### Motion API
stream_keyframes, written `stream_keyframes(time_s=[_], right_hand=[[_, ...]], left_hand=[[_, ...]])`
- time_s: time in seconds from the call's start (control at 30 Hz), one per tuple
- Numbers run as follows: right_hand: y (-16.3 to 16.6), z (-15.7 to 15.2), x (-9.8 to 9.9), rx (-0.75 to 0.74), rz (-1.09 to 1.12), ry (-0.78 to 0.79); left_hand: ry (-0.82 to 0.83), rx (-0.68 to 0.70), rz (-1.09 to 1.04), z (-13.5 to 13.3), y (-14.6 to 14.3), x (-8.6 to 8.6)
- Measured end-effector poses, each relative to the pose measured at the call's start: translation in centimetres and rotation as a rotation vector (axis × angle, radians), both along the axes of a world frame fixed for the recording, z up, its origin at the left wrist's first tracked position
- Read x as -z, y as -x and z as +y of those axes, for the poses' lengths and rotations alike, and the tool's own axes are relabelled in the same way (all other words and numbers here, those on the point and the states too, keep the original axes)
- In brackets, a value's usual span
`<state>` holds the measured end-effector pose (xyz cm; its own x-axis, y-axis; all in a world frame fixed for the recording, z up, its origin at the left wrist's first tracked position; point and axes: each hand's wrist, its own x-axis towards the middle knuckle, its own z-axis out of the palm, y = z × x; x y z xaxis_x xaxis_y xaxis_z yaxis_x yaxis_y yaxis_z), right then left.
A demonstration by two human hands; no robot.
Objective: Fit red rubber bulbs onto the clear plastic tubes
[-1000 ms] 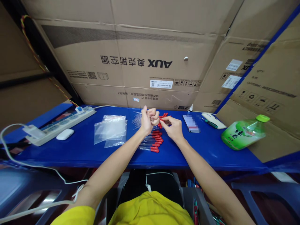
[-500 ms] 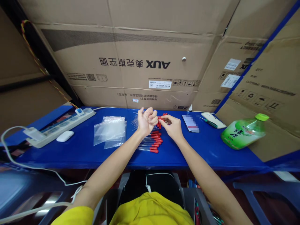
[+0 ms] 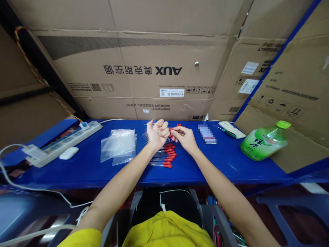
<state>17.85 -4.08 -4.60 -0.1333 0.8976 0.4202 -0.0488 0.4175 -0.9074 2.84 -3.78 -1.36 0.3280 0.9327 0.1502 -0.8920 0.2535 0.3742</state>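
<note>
My left hand (image 3: pixel 158 134) is turned palm up with its fingers curled round a dropper; the glass tube is mostly hidden by the hand. Close against it, my right hand (image 3: pixel 183 137) pinches a red rubber bulb (image 3: pixel 170 130) between thumb and fingers at the left fingertips. Below both hands, several droppers with red bulbs (image 3: pixel 168 160) and clear glass tubes (image 3: pixel 156 159) lie side by side on the blue table (image 3: pixel 195 171), bulbs to the right. More red bulbs show behind my right hand. Left of the droppers lie clear plastic bags (image 3: pixel 119 145), overlapping.
A power strip (image 3: pixel 68 140) with plugs and a white earphone case (image 3: pixel 69 153) are at left. To the right lie a phone (image 3: pixel 207 133), a white device (image 3: pixel 235 130), a green screwdriver (image 3: pixel 228 132) and a green tea bottle (image 3: pixel 264 141). Cardboard (image 3: pixel 144 51) walls the back.
The whole view has shifted slightly, so things sit a little farther left. My hands stay together, with the right fingers still pinching the red bulb by the left fingertips.
</note>
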Motion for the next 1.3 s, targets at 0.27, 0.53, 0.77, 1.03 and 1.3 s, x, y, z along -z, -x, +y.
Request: stream_keyframes(time_s=[0.27,0.53,0.77,1.03,1.3], right_hand=[[-0.1,-0.1,0.2,0.048,-0.022,-0.037],[-0.4,-0.3,0.3,0.14,-0.133,-0.177],[-0.4,-0.3,0.3,0.125,-0.106,-0.17],[-1.1,-0.4,0.2,0.078,-0.212,-0.219],[-2.5,-0.5,0.1,0.162,-0.529,-0.484]], left_hand=[[-0.085,0.004,0.09,0.2,0.0,0.4],[0.001,0.007,0.076,0.2,-0.1,0.3],[0.05,0.025,0.076,0.1,0.0,0.1],[0.035,0.072,0.079,0.1,0.1,0.4],[0.068,0.149,0.132,0.3,0.4,0.4]])
